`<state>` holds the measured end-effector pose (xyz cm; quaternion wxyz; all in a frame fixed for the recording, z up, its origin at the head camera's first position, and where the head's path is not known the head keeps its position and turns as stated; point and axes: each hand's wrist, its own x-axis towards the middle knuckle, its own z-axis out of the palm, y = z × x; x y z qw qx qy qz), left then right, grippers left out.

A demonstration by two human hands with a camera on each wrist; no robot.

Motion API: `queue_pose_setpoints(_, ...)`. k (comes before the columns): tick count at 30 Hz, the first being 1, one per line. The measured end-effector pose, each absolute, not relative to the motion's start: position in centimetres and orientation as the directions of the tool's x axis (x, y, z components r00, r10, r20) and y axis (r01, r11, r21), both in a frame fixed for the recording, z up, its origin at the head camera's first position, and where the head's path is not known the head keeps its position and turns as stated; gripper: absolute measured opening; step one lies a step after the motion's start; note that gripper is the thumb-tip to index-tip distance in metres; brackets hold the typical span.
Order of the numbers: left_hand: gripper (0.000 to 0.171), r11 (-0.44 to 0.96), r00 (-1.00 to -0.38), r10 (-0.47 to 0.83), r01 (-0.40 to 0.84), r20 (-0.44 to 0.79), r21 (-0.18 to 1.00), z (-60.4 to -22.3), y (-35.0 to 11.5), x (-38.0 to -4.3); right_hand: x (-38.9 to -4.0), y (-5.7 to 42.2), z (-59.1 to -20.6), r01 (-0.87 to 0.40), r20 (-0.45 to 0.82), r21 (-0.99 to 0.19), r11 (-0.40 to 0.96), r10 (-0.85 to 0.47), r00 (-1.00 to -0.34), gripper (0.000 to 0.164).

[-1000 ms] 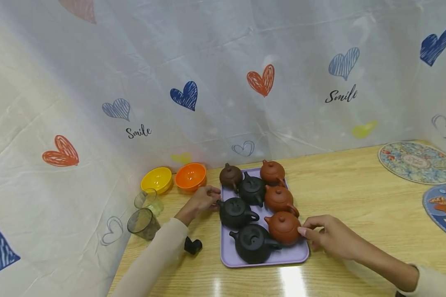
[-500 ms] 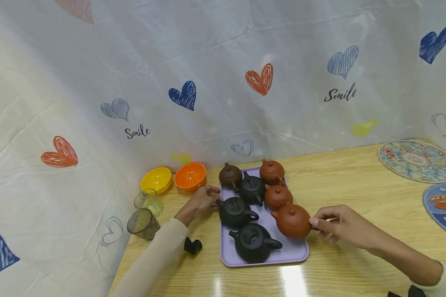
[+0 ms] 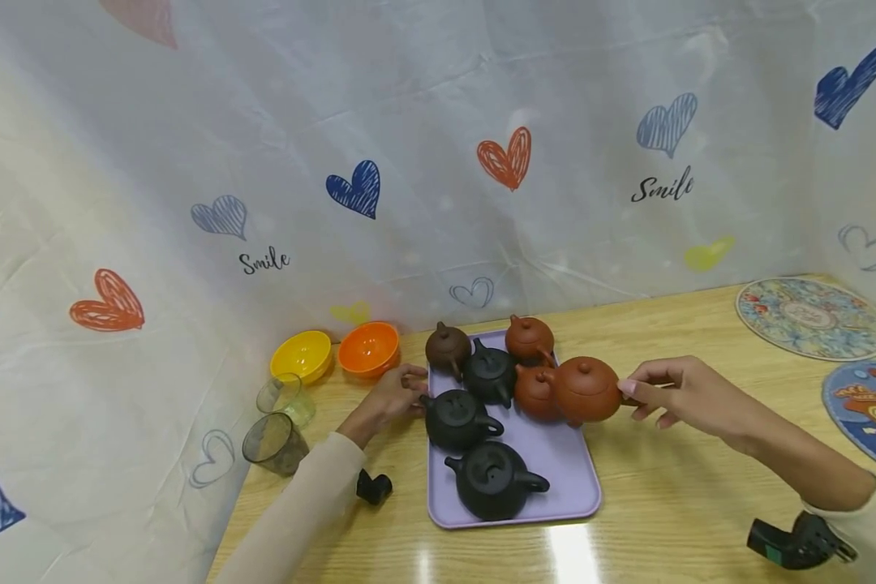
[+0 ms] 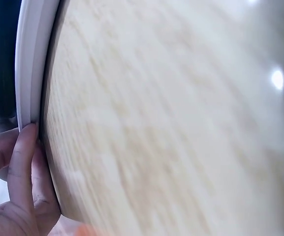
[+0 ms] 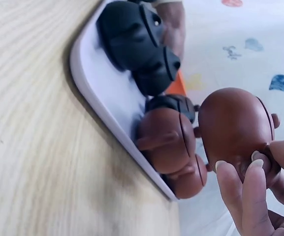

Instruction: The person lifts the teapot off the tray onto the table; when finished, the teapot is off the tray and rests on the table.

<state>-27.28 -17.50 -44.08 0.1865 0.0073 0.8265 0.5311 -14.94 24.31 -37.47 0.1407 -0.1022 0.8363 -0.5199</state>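
Since the earlier frames, one red-brown teapot (image 3: 587, 391) has risen off the purple tray (image 3: 555, 466). The right hand (image 3: 689, 397) pinches its handle between thumb and fingers, the body just left of that grip, above the tray. Farther left from the grip stand two other red-brown teapots (image 3: 529, 339), then three black teapots (image 3: 491, 483) and a dark brown teapot (image 3: 448, 349). Beyond these, the left hand (image 3: 390, 401) touches the tray's rim; whether it pinches the rim, I cannot tell. Past that hand sits an orange bowl (image 3: 368, 350).

Long, plain cream sleeves (image 3: 307, 503); beside the right one, a bent black camera (image 3: 805, 550) with a green patch (image 3: 775, 555); beside the left, another black piece (image 3: 374, 487).
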Motion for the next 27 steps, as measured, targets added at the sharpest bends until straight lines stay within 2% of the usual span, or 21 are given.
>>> queue_pose_setpoints(13,0.038,0.44,-0.928,0.217,-0.184,-0.303,0.879,-44.3,-17.6,-27.5,-20.2,26.8,-37.8,0.03,-0.142,-0.898,0.438,-0.226,-0.964,0.039)
queue_pose_setpoints(27,0.038,0.434,-0.925,0.209,-0.203,-0.317,0.878,-44.1,-17.7,-27.5,-27.4,29.0,-40.6,-0.014,-0.11,-0.875,0.483,-0.227,-0.968,0.041)
